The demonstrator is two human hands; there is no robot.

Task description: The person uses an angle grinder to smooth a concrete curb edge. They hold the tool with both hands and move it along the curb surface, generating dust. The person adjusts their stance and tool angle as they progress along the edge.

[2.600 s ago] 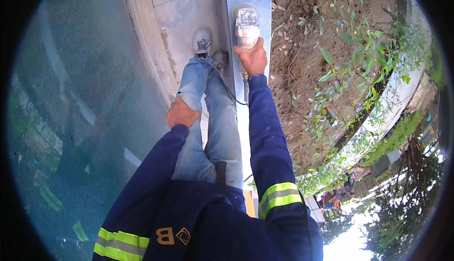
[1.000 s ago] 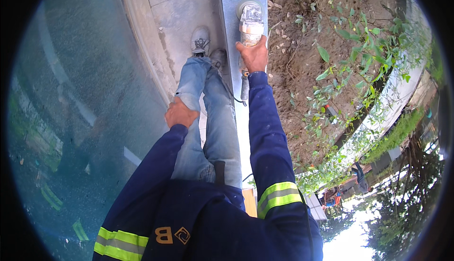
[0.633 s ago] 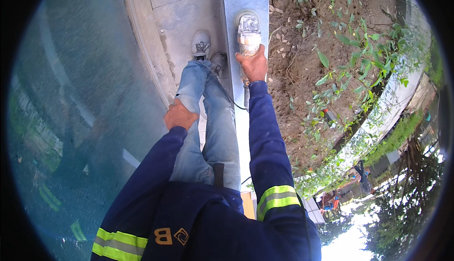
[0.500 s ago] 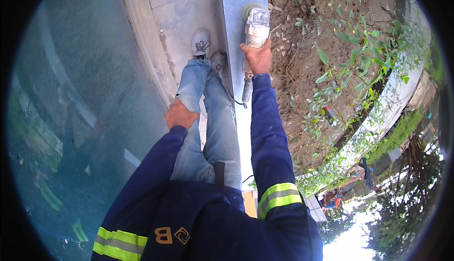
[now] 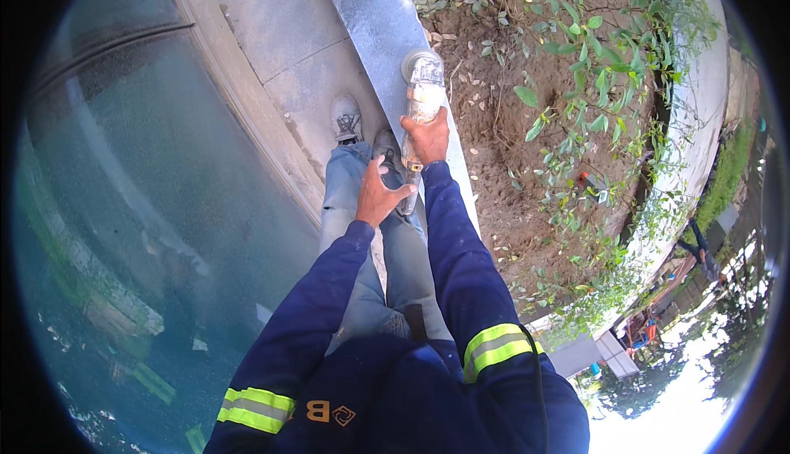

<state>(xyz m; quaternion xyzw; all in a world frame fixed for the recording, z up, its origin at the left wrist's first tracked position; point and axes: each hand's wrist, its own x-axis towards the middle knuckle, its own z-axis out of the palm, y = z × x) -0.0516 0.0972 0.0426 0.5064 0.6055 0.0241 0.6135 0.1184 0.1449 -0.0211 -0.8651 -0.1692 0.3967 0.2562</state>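
Observation:
My right hand is wrapped round the body of a dusty angle grinder. The grinder's round disc lies against the top of a smooth grey stone ledge, close to its soil-side edge. My left hand is open, thumb and fingers apart in a curve, beside the grinder's rear end. Whether its fingertips touch the tool there I cannot tell. The grinder's cord is mostly hidden behind my hands and legs.
Left of my shoes runs a paved strip, bordered by a large dusty glass pane with a pale frame. Right of the ledge lies a soil bed with leafy plants and a curved pale wall beyond.
My left hand has left my thigh and come over to the grinder's rear, its fingers opening. The grinder, in my right hand, now appears nearer to me along the ledge. The view has turned.

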